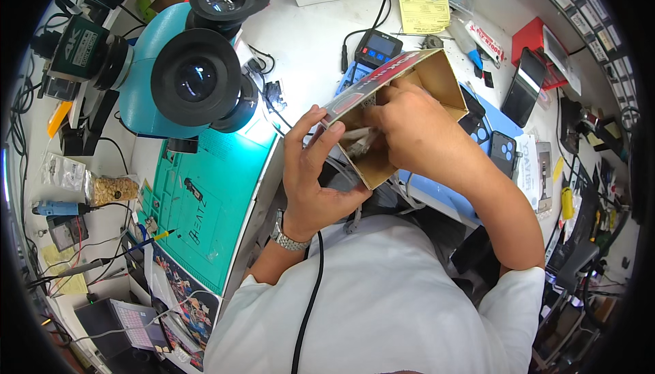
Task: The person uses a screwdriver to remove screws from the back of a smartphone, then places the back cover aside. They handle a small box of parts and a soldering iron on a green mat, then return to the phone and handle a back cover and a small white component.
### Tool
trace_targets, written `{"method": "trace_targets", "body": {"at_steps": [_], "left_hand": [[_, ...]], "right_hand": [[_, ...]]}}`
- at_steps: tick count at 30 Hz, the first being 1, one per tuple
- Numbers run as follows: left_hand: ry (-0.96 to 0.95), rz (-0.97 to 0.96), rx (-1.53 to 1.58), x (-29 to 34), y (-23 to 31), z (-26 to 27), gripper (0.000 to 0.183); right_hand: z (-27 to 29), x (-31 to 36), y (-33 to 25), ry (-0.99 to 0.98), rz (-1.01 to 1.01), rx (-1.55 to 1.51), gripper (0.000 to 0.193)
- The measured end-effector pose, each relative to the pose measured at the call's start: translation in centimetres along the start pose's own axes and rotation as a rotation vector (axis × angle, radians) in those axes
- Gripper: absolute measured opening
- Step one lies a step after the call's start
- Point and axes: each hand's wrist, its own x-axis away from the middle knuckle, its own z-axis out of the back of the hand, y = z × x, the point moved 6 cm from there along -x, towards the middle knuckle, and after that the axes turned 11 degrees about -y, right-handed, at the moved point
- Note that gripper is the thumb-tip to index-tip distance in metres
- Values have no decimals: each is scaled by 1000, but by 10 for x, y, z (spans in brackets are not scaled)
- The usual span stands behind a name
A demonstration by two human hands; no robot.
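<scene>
An open cardboard box [445,82], brown inside with printed outer walls, is tilted toward me above my lap. My left hand [312,181] grips its left side, thumb and fingers spread around the edge; a metal watch is on that wrist. My right hand [415,127] reaches down into the box, and its fingertips are hidden there. Small clear plastic packets [360,143] show inside, beside my right fingers. Whether those fingers hold anything is hidden.
A teal microscope [153,80] stands at the left over a green work mat [218,196]. Behind the box sits a small device with a screen [379,48]. Dark phone parts [503,154] lie on a blue mat to the right. A black cable [310,306] hangs over my shirt.
</scene>
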Motion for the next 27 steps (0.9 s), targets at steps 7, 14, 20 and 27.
{"method": "trace_targets", "body": {"at_steps": [7,14,20,27], "left_hand": [[66,95,101,15,-17,0,106],[56,94,82,14,-18,-1,106],[42,98,99,15,-19,-3,107],[36,105,126,17,-21,-7,107]], "right_hand": [[31,19,22,278,-119,37,19],[43,25,36,388,-112,73,19],[41,24,40,418,-143,91,16],[30,19,20,198,-7,-223,10]]}}
